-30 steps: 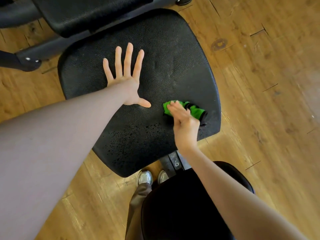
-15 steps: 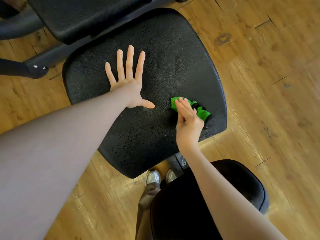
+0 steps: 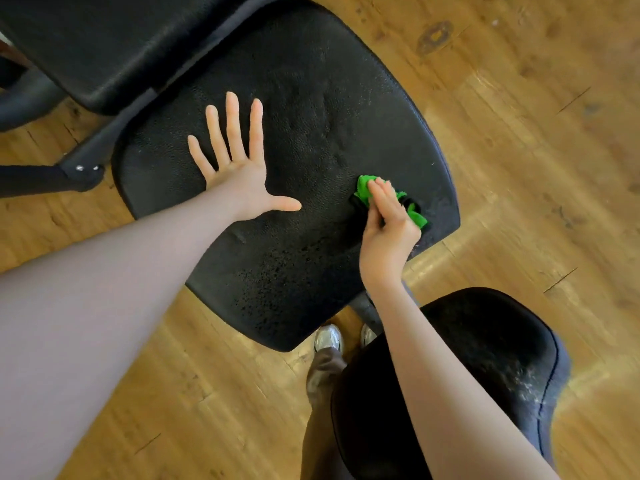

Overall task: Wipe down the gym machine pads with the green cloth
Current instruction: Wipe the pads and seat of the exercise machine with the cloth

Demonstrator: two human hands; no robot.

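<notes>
Right hand (image 3: pixel 388 223) grips green cloth (image 3: pixel 363 188), shifted slightly up seat pad (image 3: pixel 311 98) since earlier; left hand (image 3: pixel 242 171) stays flat, fingers spread; wiping continues, speckled near edge unwiped.

A bunched green cloth (image 3: pixel 414 211) lies near the right edge of the black, speckled seat pad (image 3: pixel 311 109)
</notes>
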